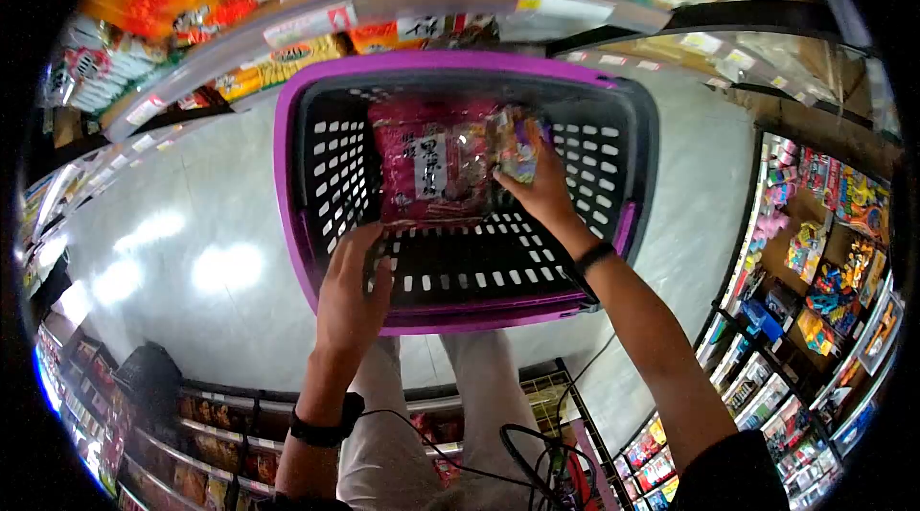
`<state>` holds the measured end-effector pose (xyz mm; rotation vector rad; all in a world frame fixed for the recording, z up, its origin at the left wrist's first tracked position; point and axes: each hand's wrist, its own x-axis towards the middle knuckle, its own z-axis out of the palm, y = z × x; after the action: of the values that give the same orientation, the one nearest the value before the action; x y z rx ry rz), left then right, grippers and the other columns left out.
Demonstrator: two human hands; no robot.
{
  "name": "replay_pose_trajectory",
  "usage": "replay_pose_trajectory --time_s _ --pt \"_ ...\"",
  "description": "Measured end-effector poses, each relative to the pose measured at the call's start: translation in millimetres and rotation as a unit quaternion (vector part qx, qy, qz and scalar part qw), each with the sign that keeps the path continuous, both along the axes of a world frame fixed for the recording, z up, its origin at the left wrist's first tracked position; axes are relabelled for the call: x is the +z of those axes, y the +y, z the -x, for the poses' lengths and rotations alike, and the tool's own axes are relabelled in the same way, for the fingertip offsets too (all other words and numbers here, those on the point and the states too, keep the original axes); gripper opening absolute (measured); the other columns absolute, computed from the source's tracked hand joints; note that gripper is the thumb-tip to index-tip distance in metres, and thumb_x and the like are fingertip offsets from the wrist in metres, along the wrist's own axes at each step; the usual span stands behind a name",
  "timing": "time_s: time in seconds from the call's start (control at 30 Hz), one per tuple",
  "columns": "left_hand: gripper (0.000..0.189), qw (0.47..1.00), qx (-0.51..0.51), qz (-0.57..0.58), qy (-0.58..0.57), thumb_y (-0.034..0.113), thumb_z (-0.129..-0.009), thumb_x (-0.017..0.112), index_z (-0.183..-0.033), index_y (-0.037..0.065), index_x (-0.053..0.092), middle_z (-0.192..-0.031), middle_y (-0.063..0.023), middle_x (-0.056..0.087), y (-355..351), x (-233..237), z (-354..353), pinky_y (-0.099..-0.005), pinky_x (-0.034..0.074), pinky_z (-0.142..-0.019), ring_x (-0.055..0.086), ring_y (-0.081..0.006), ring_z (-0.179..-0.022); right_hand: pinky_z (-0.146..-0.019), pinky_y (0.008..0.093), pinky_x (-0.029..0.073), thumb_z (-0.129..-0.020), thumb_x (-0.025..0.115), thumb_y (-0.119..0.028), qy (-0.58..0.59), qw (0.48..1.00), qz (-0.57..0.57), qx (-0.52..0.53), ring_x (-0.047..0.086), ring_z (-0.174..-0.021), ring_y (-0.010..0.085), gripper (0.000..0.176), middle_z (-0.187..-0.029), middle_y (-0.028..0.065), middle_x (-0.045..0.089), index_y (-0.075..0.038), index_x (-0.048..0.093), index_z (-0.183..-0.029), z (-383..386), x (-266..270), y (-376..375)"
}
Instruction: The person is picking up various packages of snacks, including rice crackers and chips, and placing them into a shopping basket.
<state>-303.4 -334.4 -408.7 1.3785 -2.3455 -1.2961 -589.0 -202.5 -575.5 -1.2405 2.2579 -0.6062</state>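
A black shopping basket with a purple rim (460,60) stands in front of my legs. Inside lies a large dark pink snack bag (431,166) with a white label in the middle. My right hand (544,180) reaches into the basket and grips a small colourful snack packet (517,142) beside the pink bag's right edge. My left hand (355,286) is over the basket's near left side, just below the pink bag, with its fingers stretched out and thumb apart. It holds nothing.
Shelves with snack bags (287,65) and price tags run along the far side. To the right, racks (824,252) carry toys and small packs. More shelves (211,425) stand behind my legs. Dark cables (537,453) hang in front of me. Pale shiny floor (182,195) surrounds the basket.
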Motion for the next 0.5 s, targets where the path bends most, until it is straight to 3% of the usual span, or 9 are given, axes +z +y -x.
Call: replay_pose_trajectory --time_s 0.03,0.1,0.13,0.17,0.2,0.23,0.3,0.43,0.5 --pt "0.039 0.999 0.006 -0.034 -0.022 -0.001 -0.092 0.061 -0.131 0.0 0.057 -0.125 -0.0189 0.063 2.6 -4.0 -11.2 -0.04 0.051 -0.098 0.062 -0.0341 -0.117 -0.106 0.0429 0.043 -0.083 0.084 -0.036 0.005 1.0 0.01 0.001 0.049 -0.129 0.0321 0.081 -0.136 0.0196 0.05 0.002 0.041 -0.14 -12.7 -38.7 2.1" --pt "0.037 0.996 0.012 -0.07 -0.054 0.0 -0.093 0.06 -0.13 0.0 0.058 -0.124 -0.0192 0.063 0.2 -27.1 -43.5 -0.0398 0.052 -0.097 0.063 -0.0345 -0.115 -0.107 0.0434 0.043 -0.084 0.083 -0.037 -0.201 0.941 -0.126 -0.242 0.049 -0.131 0.0309 0.089 -0.145 0.0185 0.047 0.001 0.033 -0.148 -34.5 -170.1 12.2" --pt "0.036 0.996 0.014 -0.074 -0.045 0.0 -0.093 0.061 -0.129 -0.001 0.058 -0.123 -0.0197 0.064 2.0 -34.2 -48.5 -0.0399 0.052 -0.096 0.064 -0.0346 -0.114 -0.105 0.043 0.046 -0.087 0.081 -0.035 -0.294 0.904 -0.155 -0.27 0.052 -0.127 0.0296 0.096 -0.147 0.0151 0.048 -0.004 0.021 -0.156 -25.1 -197.0 13.2" --pt "0.035 0.996 0.017 -0.078 -0.035 0.001 -0.093 0.061 -0.128 -0.001 0.058 -0.122 -0.0201 0.064 4.1 -39.6 -52.2 -0.04 0.052 -0.095 0.064 -0.0348 -0.113 -0.105 0.0413 0.046 -0.09 0.078 -0.027 -0.13 0.941 -0.263 -0.17 0.054 -0.124 0.0286 0.097 -0.148 0.0126 0.048 -0.011 0.013 -0.161 -34.4 -224.8 11.8" --pt "0.034 0.998 0.004 -0.053 -0.019 0.002 -0.093 0.061 -0.127 -0.002 0.058 -0.121 -0.0205 0.065 6.4 -40.6 -57.2 -0.0404 0.052 -0.094 0.064 -0.0345 -0.112 -0.108 0.0402 0.044 -0.094 0.073 -0.026 -0.348 0.858 -0.102 -0.364 0.052 -0.127 0.0282 0.09 -0.15 0.0128 0.047 -0.013 0.015 -0.161 -45.7 -243.8 9.8" --pt "0.036 0.999 0.003 -0.049 -0.018 -0.001 -0.09 0.063 -0.126 -0.001 0.056 -0.121 -0.0225 0.063 4.7 -42.3 -54.0 -0.0428 0.055 -0.091 0.065 -0.0392 -0.111 -0.11 0.0391 0.042 -0.097 0.069 -0.025 -0.514 0.679 0.064 -0.52 0.051 -0.129 0.0278 0.084 -0.151 0.0129 0.046 -0.015 0.016 -0.162 -39.8 -252.9 16.1" --pt "0.036 0.995 0.036 -0.091 -0.003 0.0 -0.091 0.064 -0.126 -0.002 0.056 -0.121 -0.0228 0.063 4.5 -35.1 -49.6 -0.0427 0.054 -0.09 0.065 -0.0397 -0.111 -0.11 0.0386 0.041 -0.103 0.059 -0.022 -0.413 0.791 0.077 -0.445 0.051 -0.128 0.027 0.073 -0.151 0.014 0.046 -0.014 0.017 -0.162 -39.0 -254.8 14.4" --pt "0.035 0.991 0.04 -0.12 0.034 0.0 -0.091 0.064 -0.125 -0.002 0.056 -0.118 -0.0245 0.063 6.3 -33.9 -42.2 -0.0436 0.053 -0.088 0.065 -0.0415 -0.107 -0.102 0.0383 0.049 -0.105 0.057 -0.024 -0.426 0.787 0.076 -0.44 0.059 -0.118 0.0275 0.059 -0.138 0.0151 0.054 -0.011 0.034 -0.157 -42.2 -204.1 25.2" --pt "0.036 0.992 0.04 -0.102 0.055 0.002 -0.091 0.065 -0.125 -0.003 0.055 -0.116 -0.0256 0.063 3.7 -21.5 -34.7 -0.0431 0.053 -0.087 0.065 -0.0417 -0.106 -0.089 0.0371 0.055 -0.103 0.062 -0.028 -0.354 0.848 -0.036 -0.393 0.064 -0.104 0.0225 0.058 -0.129 0.0108 0.059 -0.009 0.04 -0.153 -52.9 -118.4 23.4"
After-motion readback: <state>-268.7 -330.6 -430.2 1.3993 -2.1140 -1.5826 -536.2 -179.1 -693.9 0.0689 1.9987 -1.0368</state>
